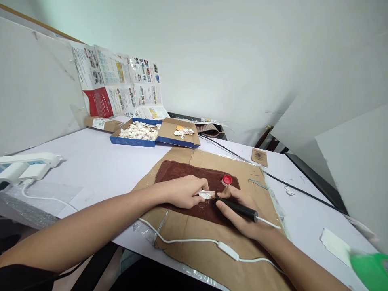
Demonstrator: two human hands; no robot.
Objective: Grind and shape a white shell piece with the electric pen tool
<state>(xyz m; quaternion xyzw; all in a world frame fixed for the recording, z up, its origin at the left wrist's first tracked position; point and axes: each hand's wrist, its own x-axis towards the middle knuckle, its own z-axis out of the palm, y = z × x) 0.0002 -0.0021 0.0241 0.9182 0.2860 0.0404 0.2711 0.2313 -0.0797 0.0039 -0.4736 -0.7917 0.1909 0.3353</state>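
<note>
Between its thumb and fingers my left hand (189,192) pinches a small flat white piece (207,195), possibly shell, low over a folded brown cloth (172,173). My right hand (239,210) is closed around a black corded pen-shaped tool (238,207). Its tip meets or nearly meets the right end of the white piece; contact cannot be made out. A white cable leaves the tool's back end. Just beyond the right hand, a small round red container (226,180) sits on the cloth. Pale specks are scattered on the cloth near the fingers.
Cardboard (194,238) lies under the cloth, crossed by a white cable with an inline switch (228,251). Behind are a blue box (133,141) of white shell-like pieces and its lid. Tweezers (257,184) lie at right; a power strip (33,165) is at left.
</note>
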